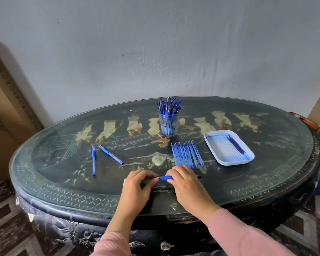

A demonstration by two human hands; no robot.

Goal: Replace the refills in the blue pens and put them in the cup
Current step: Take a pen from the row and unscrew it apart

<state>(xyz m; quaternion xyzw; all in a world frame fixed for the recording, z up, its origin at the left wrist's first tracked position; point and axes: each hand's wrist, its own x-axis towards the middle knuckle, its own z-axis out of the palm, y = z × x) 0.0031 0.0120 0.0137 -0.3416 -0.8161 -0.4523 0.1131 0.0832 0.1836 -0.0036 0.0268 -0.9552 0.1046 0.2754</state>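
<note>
The blue pen (166,177) is held sideways near the front of the tabletop (63,182). The right hand (185,185) curls round its barrel and the left hand (137,185) pinches its tip end. Just past the grip lies a row of refills (187,154). Farther back stands the cup (168,124) (full of pens). The tabletop is dark, shiny and painted, and a pale wall (155,52) stands behind it.

Dark oval table (266,172) with pen-filled cup (168,124), two loose pens (93,160), row of refills (187,154), white tray (211,149)
</note>
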